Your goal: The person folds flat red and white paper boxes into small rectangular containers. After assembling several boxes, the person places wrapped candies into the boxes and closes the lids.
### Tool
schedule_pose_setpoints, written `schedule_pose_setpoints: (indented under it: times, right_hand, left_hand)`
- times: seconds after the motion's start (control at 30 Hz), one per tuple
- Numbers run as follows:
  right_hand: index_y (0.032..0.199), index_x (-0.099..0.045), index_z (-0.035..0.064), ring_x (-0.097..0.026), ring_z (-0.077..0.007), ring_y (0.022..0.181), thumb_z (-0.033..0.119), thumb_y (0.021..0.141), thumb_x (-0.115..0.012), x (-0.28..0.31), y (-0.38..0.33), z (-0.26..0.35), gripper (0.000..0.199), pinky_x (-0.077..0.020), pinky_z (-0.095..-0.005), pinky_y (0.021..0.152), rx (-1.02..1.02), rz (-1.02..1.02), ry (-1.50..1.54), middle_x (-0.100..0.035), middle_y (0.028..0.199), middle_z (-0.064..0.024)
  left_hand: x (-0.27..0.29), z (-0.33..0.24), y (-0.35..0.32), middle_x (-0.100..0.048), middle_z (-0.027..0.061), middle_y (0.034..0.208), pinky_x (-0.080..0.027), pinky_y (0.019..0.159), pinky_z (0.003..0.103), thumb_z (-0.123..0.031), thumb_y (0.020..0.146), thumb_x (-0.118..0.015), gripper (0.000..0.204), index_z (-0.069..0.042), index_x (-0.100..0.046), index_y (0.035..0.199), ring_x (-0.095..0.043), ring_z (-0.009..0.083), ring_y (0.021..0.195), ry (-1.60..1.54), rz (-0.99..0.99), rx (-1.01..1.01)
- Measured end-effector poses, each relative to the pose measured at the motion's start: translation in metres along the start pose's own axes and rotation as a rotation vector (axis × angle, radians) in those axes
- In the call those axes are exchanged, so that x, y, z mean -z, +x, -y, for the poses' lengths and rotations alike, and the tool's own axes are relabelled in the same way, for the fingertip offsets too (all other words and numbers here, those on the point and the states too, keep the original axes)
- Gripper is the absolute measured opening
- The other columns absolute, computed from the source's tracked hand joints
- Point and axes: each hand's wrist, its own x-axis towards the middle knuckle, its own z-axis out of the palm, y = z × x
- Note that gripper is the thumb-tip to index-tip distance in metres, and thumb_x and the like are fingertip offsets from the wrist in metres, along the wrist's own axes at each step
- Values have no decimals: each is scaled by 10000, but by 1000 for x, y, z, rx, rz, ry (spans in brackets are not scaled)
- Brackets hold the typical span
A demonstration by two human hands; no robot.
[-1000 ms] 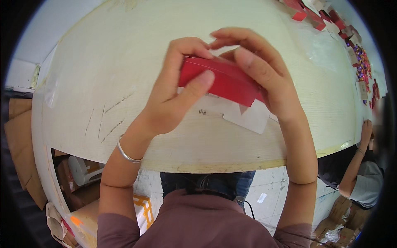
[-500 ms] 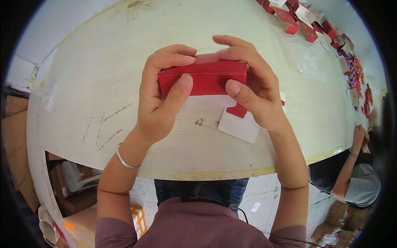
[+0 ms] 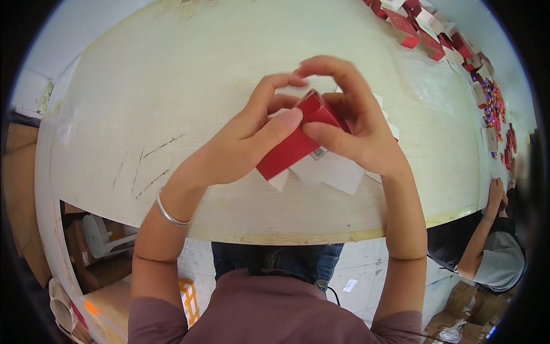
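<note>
A small red cardboard box (image 3: 285, 151) with white inner flaps is held tilted above the table, between both my hands. My left hand (image 3: 255, 123) grips its left side, the thumb lying on the red face. My right hand (image 3: 358, 123) is closed round the upper right end, its thumb pressed near the box's top edge. Its fingers arch over that end, and the index finger is slightly blurred. Behind and below the box, flat white cardboard pieces (image 3: 344, 175) lie on the table, partly covered by box and hands.
Red and white boxes (image 3: 404, 28) are heaped at the far right of the pale table (image 3: 143, 86). Clear plastic film (image 3: 427, 86) and colourful wrapped sweets (image 3: 492, 103) lie nearby. Another person's hands (image 3: 496, 192) rest at the right edge. Cartons (image 3: 109, 304) stand below on the left.
The red box has turned from lying level to a slant, with one end now up and right. My left hand has moved right, closer to my right hand.
</note>
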Motion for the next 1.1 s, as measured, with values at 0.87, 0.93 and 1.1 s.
schedule_pose_setpoints:
  times: [0.87, 0.93, 1.1]
  right_hand:
    - [914, -593, -23, -551, -145, 474, 169, 895, -531, -22, -5, -16, 203, -448, -253, 445, -204, -143, 534, -594, 627, -86]
    - [919, -595, -23, -544, -140, 469, 171, 896, -530, -23, -4, -18, 206, -444, -252, 444, -208, -146, 558, -593, 625, -84]
    - [910, -600, -18, -547, -132, 475, 165, 892, -538, -25, -3, -20, 194, -444, -248, 446, -203, -170, 471, -591, 625, -76]
  left_hand:
    - [2, -1, 1, -540, 67, 1051, -405, 838, 250, -132, 935, -302, 348, -50, -437, 1245, -499, 114, 937, 149, -165, -189]
    - [3, -4, 0, -541, 69, 1062, -405, 840, 251, -129, 936, -301, 346, -50, -442, 1241, -500, 113, 943, 119, -153, -143]
    - [3, -1, -1, -532, 94, 1104, -402, 857, 268, -128, 935, -311, 357, -44, -432, 1261, -503, 140, 973, 298, -182, -209]
